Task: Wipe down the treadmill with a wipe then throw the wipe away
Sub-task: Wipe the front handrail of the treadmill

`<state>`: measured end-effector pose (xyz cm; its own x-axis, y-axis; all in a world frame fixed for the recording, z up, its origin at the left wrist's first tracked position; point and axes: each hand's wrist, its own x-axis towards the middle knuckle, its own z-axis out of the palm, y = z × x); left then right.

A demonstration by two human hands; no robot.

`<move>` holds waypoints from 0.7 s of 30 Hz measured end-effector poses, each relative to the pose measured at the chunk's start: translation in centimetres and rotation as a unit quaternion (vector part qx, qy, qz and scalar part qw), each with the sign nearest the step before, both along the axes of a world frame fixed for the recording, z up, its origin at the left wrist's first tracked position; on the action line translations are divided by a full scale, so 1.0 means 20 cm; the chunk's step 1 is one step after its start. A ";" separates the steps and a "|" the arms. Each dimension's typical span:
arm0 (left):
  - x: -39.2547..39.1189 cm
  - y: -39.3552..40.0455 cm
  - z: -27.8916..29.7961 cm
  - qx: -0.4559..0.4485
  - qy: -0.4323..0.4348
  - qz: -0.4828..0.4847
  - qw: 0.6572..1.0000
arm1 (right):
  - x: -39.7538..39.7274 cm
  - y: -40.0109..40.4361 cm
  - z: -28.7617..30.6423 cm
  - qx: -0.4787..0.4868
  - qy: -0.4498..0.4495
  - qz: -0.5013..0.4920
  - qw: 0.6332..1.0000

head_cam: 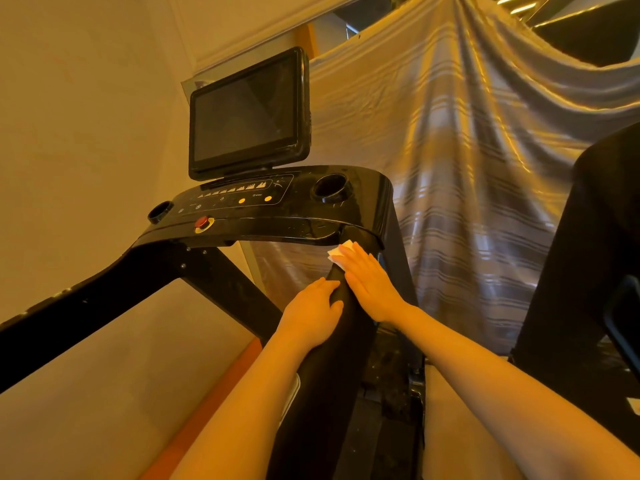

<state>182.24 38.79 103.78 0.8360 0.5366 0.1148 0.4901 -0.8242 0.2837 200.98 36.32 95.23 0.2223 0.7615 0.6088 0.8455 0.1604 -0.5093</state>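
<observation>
Wiping was under way: the right hand (370, 282) pressed a white wipe (341, 252) flat-fingered against the treadmill (277, 216) handrail (332, 358), just below the console. The left hand (311, 313) curled round the rail, its grip steadying. Next, likely a stroke down the rail.

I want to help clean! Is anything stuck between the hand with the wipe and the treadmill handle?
No, nothing visible. The right hand presses the white wipe flat on the right handrail, just below the console. The left hand holds the same rail lower down, out of the wipe's way.
</observation>
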 end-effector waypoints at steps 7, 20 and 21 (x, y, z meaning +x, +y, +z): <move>0.02 0.04 -0.03 -0.003 -0.002 -0.002 1.000 | 0.06 0.07 0.14 -0.063 -0.026 -0.127 0.990; 0.04 0.04 -0.03 -0.010 -0.002 0.005 1.000 | -0.03 0.00 0.01 0.030 0.095 -0.044 0.994; 0.04 0.04 -0.03 -0.010 -0.002 0.005 1.000 | -0.01 0.02 0.04 0.012 0.078 -0.059 0.995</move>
<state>183.00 39.58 103.12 0.8301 0.5470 0.1083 0.4968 -0.8137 0.3017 200.70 36.71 96.06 0.4018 0.7100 0.5784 0.7704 0.0793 -0.6326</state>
